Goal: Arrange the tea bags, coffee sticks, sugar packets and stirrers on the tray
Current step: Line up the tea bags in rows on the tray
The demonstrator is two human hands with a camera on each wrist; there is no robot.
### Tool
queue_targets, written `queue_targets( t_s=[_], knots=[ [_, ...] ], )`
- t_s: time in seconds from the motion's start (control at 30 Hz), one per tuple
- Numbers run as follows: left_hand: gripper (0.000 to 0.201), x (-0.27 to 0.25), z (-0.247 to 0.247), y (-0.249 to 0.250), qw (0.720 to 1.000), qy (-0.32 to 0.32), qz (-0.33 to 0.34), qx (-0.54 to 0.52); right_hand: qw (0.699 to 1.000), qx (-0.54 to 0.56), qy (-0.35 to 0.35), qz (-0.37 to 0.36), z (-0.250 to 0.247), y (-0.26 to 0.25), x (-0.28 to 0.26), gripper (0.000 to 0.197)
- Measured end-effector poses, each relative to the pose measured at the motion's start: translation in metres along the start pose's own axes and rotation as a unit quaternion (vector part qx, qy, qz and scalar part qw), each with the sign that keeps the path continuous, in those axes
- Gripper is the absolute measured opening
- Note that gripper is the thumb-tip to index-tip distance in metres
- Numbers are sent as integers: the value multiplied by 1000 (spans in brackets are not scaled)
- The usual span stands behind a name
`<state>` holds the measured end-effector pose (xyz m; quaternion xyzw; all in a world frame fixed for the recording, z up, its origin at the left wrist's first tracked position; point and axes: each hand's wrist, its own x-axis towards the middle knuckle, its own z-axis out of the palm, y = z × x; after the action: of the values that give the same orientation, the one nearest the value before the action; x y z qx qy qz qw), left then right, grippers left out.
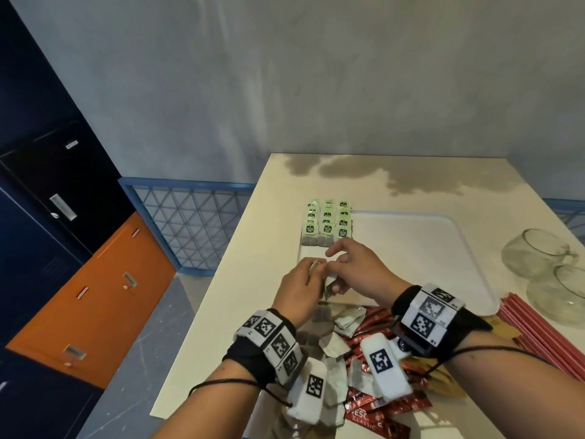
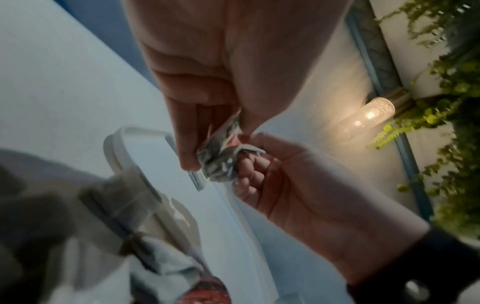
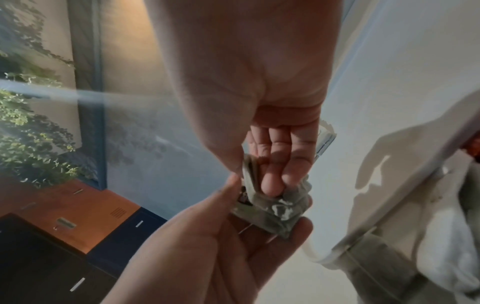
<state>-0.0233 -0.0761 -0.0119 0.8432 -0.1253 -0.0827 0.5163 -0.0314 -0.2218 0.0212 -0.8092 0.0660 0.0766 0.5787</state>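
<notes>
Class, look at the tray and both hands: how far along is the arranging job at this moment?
Done: three neat columns of green-labelled tea bags lie at the far left of the tray. In hand: the left hand and right hand together hold a tea bag above the tray. Left: the loose tea bags, red coffee sticks and red stirrers lie off the tray. Sugar packets cannot be told apart here.

At the bottom centre of your head view, a red coffee stick (image 1: 368, 418) shows white letters "ESC" above "CLASSIC". The green tea bag tags (image 1: 327, 220) carry dark labels too small to read, and the wrist bands (image 1: 427, 315) bear only black-and-white square codes.
</notes>
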Motion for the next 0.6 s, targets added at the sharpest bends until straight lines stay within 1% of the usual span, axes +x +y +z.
queue_targets(
  t_s=[0.07, 0.1, 0.13, 0.17, 0.23, 0.27, 0.3, 0.4, 0.5, 0.6],
  knots=[
    [38, 0, 3, 1, 995, -32, -40, -84, 1000, 28, 3, 13, -1, -2, 0, 16],
    [45, 1, 4, 1, 991, -47, -55, -112, 999, 45, 1, 19, -2, -3, 1, 18],
    [48, 2, 4, 0, 988, -58, -66, -130, 998, 65, -4, 25, -3, -4, 2, 20],
    [42, 2, 4, 0, 983, -67, -75, -151, 996, 89, -12, 29, -5, -4, 3, 20],
    [20, 4, 2, -2, 970, -66, -101, -211, 991, 126, -18, 29, -10, -4, 4, 19],
    [17, 5, 1, -2, 961, -68, -117, -242, 991, 132, -10, 25, -14, -4, 4, 19],
    [18, 5, -1, -1, 953, -72, -129, -265, 991, 130, 4, 18, -17, -3, 5, 18],
    [20, 7, -5, 1, 946, -80, -136, -283, 997, 70, 39, -12, -24, 1, 6, 14],
    [16, 9, -8, 3, 950, -80, -135, -272, 999, -13, 20, -46, -24, 4, 8, 10],
    [13, 11, -9, 2, 947, -83, -140, -277, 997, -48, 6, -59, -24, 8, 11, 6]
  ],
)
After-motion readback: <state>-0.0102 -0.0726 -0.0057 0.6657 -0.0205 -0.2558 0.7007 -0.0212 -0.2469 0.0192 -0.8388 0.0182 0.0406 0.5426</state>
